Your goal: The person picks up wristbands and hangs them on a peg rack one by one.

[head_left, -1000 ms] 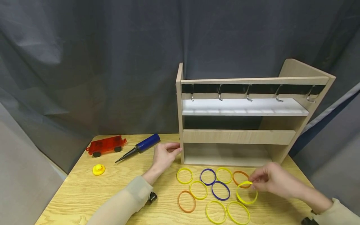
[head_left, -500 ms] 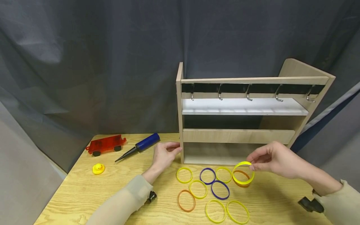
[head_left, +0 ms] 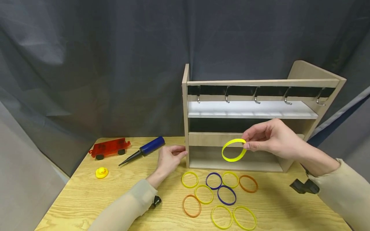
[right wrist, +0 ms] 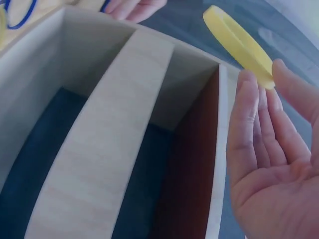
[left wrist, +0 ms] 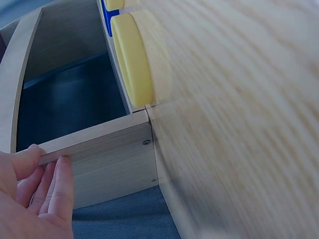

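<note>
My right hand pinches a yellow ring by its edge between thumb and fingertips. The ring is raised in front of the lower part of a wooden shelf unit, below its metal hooks. In the right wrist view the same yellow ring tilts up from the fingertips. My left hand grips the unit's left side panel low down, thumb on one face and fingers on the other, as the panel shows in the left wrist view.
Several yellow rings, two blue rings and two orange rings lie in front of the unit, among them an orange ring. At the left are a red toy wagon, a yellow rubber duck and a blue-and-black hand pump. A dark curtain hangs behind.
My right hand has lifted the yellow ring from just above the table, up and to the left, to in front of the shelf unit. The left hand has stayed on the side panel.
</note>
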The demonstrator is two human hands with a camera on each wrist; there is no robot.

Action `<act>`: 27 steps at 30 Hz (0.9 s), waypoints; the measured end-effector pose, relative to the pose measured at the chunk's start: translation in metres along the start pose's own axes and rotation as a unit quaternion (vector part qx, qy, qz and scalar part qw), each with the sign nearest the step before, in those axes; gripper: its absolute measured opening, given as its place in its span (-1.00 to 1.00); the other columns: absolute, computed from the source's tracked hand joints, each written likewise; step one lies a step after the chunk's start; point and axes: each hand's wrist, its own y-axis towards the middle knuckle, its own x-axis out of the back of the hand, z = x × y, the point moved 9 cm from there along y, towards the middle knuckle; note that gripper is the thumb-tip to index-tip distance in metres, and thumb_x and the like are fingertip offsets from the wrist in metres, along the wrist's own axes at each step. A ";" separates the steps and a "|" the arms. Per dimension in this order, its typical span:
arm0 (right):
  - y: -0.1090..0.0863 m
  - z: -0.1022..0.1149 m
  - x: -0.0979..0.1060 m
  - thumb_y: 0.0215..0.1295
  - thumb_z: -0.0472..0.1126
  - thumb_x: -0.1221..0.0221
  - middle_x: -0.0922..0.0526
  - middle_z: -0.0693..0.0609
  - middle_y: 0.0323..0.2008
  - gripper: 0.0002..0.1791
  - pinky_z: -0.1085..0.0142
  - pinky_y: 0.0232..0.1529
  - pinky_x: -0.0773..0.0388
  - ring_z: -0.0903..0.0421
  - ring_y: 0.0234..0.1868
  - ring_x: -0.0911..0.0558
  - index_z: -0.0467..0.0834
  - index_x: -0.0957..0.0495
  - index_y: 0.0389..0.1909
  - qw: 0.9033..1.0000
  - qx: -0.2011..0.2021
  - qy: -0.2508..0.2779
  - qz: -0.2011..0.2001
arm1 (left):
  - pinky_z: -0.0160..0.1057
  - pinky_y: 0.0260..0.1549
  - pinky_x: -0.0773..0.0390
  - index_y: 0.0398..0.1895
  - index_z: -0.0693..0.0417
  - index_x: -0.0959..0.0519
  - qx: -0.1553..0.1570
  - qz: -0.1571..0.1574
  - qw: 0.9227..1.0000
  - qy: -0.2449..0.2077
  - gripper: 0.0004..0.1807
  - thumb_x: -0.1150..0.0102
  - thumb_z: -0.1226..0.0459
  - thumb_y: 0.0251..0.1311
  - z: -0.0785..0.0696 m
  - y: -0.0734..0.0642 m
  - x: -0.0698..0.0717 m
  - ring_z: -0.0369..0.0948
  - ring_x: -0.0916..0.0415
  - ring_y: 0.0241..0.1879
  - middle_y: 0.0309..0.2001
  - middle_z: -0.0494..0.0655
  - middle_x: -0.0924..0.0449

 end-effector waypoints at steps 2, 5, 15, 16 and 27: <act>0.006 0.003 0.002 0.35 -0.46 -0.50 -0.93 0.12 -0.26 -0.80 0.32 -0.26 -0.85 0.24 -0.30 -0.88 -0.32 -0.79 -0.04 1.000 -0.009 0.015 -0.013 | -0.20 -0.14 -0.88 -0.06 0.08 -0.92 -0.002 0.000 1.000 -0.002 -0.83 -0.62 0.27 0.33 0.000 0.000 0.000 -0.06 -0.94 -0.14 -0.10 0.05 -0.95; 0.014 0.004 0.003 0.37 -0.45 -0.50 -0.93 0.10 -0.25 -0.77 0.28 -0.20 -0.88 0.19 -0.26 -0.91 -0.36 -0.76 0.00 0.998 -0.028 0.045 -0.038 | -0.22 -0.15 -0.88 -0.07 0.09 -0.92 -0.002 0.001 1.000 -0.001 -0.84 -0.61 0.28 0.33 -0.001 0.000 0.000 -0.06 -0.94 -0.14 -0.10 0.05 -0.95; 0.037 0.005 -0.001 0.42 -0.55 -0.40 -0.95 0.03 -0.20 -0.78 0.29 -0.04 -0.88 0.19 -0.20 -0.93 -0.21 -0.82 -0.07 0.950 -0.020 0.273 -0.149 | -0.24 -0.14 -0.88 -0.04 0.09 -0.92 -0.006 0.005 1.000 0.009 -0.82 -0.60 0.27 0.35 -0.001 0.001 -0.001 -0.07 -0.94 -0.13 -0.08 0.04 -0.95; 0.039 0.007 -0.002 0.42 -0.56 -0.39 -0.95 0.02 -0.19 -0.77 0.28 -0.03 -0.88 0.18 -0.19 -0.93 -0.21 -0.82 -0.07 0.943 -0.012 0.293 -0.156 | -0.23 -0.14 -0.88 -0.04 0.09 -0.92 -0.006 0.006 1.000 0.009 -0.82 -0.60 0.27 0.35 -0.001 0.001 -0.001 -0.07 -0.94 -0.13 -0.08 0.04 -0.95; 0.062 0.004 -0.031 0.49 -0.57 -0.31 -0.95 0.02 -0.15 -0.70 0.31 -0.01 -0.87 0.14 -0.15 -0.93 -0.12 -0.85 -0.11 0.876 -0.002 0.441 -0.193 | -0.23 -0.14 -0.88 -0.04 0.07 -0.92 -0.009 0.004 1.000 0.023 -0.82 -0.61 0.27 0.34 -0.001 0.001 0.000 -0.09 -0.94 -0.13 -0.09 0.01 -0.96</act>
